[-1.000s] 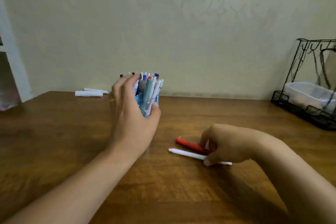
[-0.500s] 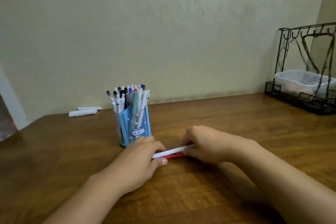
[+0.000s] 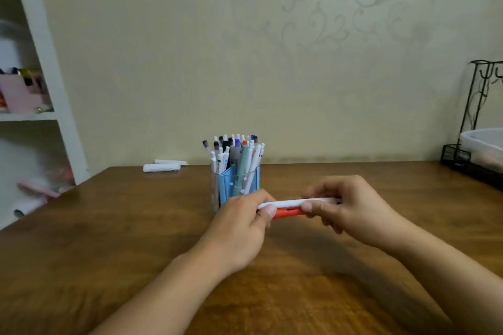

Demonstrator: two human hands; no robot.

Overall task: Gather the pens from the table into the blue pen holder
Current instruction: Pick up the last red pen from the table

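Head view, nearest first: I see both forearms reaching in from the bottom edge over the wooden table [image 3: 109, 239]. My left hand [image 3: 239, 228] has its thumb and fingers curled round the left ends of two pens, and the right hand [image 3: 351, 209] pinches their right ends between thumb and curled fingers. The white pen [image 3: 292, 202] lies level across the gap between the hands, and the red pen [image 3: 288, 212] runs just beneath it, touching it along its length. Both pens look to be held off the tabletop, though I cannot tell by how much.

Just behind the left hand stands the blue pen holder [image 3: 236, 185], upright and crowded with pens [image 3: 236, 152] whose clicker ends fan out above its rim. The left knuckles hide its lower front.

Farther back, near the wall, two white capped markers [image 3: 163, 166] lie side by side on the table, well apart from the holder. At the far right edge sits a black wire rack [image 3: 473, 122] with a pale plastic tub [image 3: 484, 141] in it. On the left, a white shelf unit [image 3: 46, 68] holds blurred pink items I cannot identify.
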